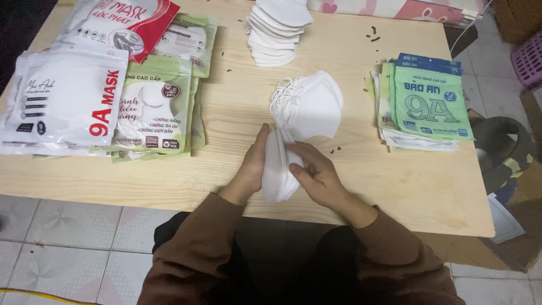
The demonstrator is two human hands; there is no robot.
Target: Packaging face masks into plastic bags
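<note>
**2 hands squeeze a bundle of masks**

Nearest the camera, brown sleeves (197,248) lead up to both hands at the near edge of the table (395,186). The left hand (251,164) and right hand (316,175) clasp a bundle (276,172) of white folded masks between them, fingers curled closed around its sides. It looks light, soft and springy, likely to fan apart unless pinched across the flat faces. Just beyond the bundle lies a loose heap (310,104), ear loops showing. Farther beyond stands a stack (278,31). Left of the bundle lie white pouches (101,85); right of it, green pouches (426,101).
</note>
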